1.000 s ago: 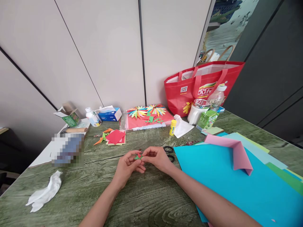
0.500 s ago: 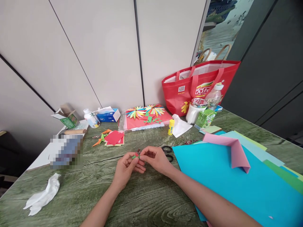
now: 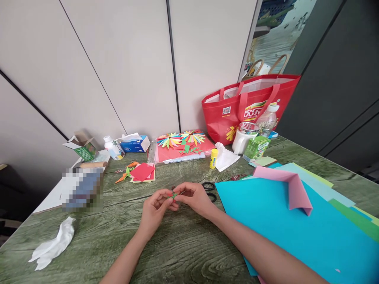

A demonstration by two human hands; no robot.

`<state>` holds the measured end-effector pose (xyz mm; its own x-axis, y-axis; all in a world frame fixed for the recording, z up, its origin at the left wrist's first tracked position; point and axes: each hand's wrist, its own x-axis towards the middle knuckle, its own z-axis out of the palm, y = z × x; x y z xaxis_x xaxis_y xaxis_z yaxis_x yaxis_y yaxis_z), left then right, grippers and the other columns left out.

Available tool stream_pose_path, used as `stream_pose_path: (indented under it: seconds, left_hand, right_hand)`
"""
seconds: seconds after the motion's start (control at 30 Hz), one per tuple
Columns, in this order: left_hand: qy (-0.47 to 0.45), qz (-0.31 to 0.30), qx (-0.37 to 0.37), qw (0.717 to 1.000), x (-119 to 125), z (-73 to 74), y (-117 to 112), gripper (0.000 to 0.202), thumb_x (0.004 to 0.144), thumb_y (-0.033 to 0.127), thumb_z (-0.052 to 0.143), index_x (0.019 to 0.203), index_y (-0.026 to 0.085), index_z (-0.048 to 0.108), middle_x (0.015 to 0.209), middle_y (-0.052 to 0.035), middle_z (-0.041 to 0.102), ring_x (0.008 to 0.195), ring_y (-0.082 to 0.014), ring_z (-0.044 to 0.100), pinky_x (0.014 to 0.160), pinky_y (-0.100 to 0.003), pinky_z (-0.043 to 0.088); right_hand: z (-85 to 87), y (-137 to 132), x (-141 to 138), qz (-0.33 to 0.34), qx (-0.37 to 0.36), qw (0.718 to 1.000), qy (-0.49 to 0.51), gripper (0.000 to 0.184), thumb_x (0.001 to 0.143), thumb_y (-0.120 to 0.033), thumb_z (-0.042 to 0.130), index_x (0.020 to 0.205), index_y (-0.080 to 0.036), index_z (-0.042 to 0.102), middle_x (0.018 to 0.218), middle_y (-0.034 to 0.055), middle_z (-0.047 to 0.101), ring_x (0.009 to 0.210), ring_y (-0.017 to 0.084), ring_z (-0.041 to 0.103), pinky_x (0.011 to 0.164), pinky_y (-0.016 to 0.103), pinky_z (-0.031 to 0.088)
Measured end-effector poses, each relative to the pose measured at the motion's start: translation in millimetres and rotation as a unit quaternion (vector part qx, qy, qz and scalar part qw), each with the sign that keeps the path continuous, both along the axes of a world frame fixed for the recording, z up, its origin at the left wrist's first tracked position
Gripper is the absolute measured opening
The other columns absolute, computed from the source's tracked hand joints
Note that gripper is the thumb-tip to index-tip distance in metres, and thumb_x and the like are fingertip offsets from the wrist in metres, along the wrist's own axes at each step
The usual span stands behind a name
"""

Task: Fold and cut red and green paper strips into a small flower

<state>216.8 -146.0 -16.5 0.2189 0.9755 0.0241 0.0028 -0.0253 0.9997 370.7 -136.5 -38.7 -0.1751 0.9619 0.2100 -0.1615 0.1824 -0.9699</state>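
Observation:
Between my two hands, above the middle of the table, is a small red and green folded paper piece [image 3: 171, 196]. My left hand [image 3: 154, 209] pinches it from the left, thumb on the near side. The fingertips of my right hand [image 3: 192, 198] grip its right end. My fingers cover much of the piece, so its full shape is hidden. Just beyond my right hand lie black-handled scissors [image 3: 211, 191], partly hidden by that hand. Farther back stands a yellow glue stick [image 3: 213, 158].
Blue paper sheets [image 3: 266, 213] with a folded pink strip [image 3: 299, 193] cover the right side. At the back are a packet with paper stars [image 3: 180, 154], a red bag [image 3: 225, 126], a mug [image 3: 240, 142] and red paper squares [image 3: 142, 172]. A crumpled tissue [image 3: 56, 242] lies left.
The paper piece has turned slightly between my fingers, showing a longer green strip. My left fingers have curled in closer around it, and the hand has shifted slightly left.

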Motion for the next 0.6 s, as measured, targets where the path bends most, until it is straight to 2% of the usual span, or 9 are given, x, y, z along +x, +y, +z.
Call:
stream_pose_path:
  seconds: [0.17, 0.6]
  left_hand:
    - [0.004, 0.017, -0.011, 1.0, 1.7, 3.5, -2.6, 0.023, 0.064, 0.031, 0.068, 0.078, 0.017, 0.057, 0.063, -0.0011, 0.066, 0.056, -0.0197, 0.065, 0.058, -0.033, 0.054]
    - [-0.002, 0.013, -0.008, 1.0, 5.1, 6.6, -5.5, 0.023, 0.063, 0.032, 0.068, 0.076, 0.018, 0.056, 0.061, -0.0004, 0.066, 0.053, -0.0189, 0.065, 0.056, -0.032, 0.055]
  right_hand:
    - [1.4, -1.4, -0.3, -0.006, 0.005, 1.0, -0.015, 0.015, 0.065, -0.029, 0.069, 0.072, -0.017, 0.067, 0.07, 0.0019, 0.066, 0.065, 0.014, 0.059, 0.063, 0.027, 0.048]
    - [2.7, -5.5, -0.8, -0.013, 0.026, 0.999, -0.039, 0.009, 0.067, -0.024, 0.065, 0.066, -0.016, 0.061, 0.067, 0.0006, 0.062, 0.063, 0.013, 0.056, 0.061, 0.025, 0.047]
